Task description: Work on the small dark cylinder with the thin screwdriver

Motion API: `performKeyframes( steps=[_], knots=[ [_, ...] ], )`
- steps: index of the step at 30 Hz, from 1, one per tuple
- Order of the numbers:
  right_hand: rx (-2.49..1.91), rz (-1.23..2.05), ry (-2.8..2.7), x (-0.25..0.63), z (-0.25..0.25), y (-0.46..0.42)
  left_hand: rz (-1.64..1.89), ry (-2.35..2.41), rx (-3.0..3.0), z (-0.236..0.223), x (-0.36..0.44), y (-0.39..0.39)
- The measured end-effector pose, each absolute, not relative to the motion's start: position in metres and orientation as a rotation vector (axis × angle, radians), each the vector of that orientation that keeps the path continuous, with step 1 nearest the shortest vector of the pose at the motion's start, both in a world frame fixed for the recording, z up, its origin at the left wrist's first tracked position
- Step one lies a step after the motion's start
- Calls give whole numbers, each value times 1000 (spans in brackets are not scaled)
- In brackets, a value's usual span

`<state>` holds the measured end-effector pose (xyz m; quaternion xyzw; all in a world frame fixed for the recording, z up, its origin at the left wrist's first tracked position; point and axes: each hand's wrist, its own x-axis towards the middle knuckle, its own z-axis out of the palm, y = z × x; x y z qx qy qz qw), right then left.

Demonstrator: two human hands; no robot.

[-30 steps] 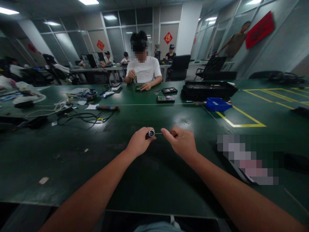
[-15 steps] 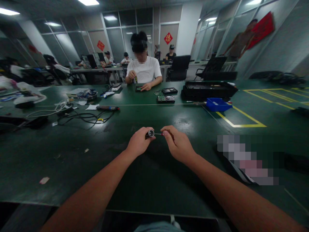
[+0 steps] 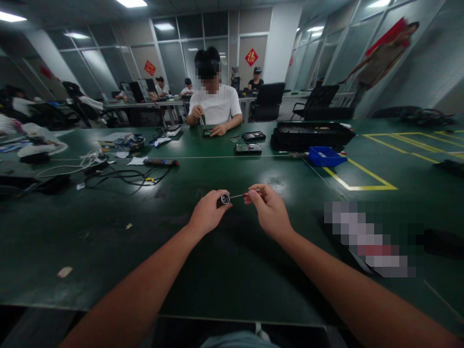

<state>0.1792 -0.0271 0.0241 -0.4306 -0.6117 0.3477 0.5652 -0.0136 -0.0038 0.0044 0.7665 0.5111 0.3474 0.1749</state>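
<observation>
My left hand is closed round a small dark cylinder with a silver round end, held just above the green table. My right hand pinches a thin metal rod with a reddish grip, which points left at the cylinder's silver end. The rod's tip reaches the silver end; whether it is inside I cannot tell. Both hands hover close together near the table's middle.
Across the table a person in a white shirt works on small parts. Black cables and a tool lie at left. A blue bin, a black case and hard drives sit at the far right. A blurred patch lies beside my right arm.
My right hand has risen slightly and drawn a little to the right, so more of the thin rod shows between the hands. My left hand has stayed almost still.
</observation>
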Motion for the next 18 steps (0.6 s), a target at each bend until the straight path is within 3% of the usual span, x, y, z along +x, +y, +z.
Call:
performKeyframes(
  steps=[7, 18],
  knots=[
    [-946, 1277, -913, 187, 14, -5, 994, 1305, 2213, 8, -13, -5],
    [-1085, 739, -1332, 182, 19, -17, 861, 1366, 2186, 4, -11, -2]
  ],
)
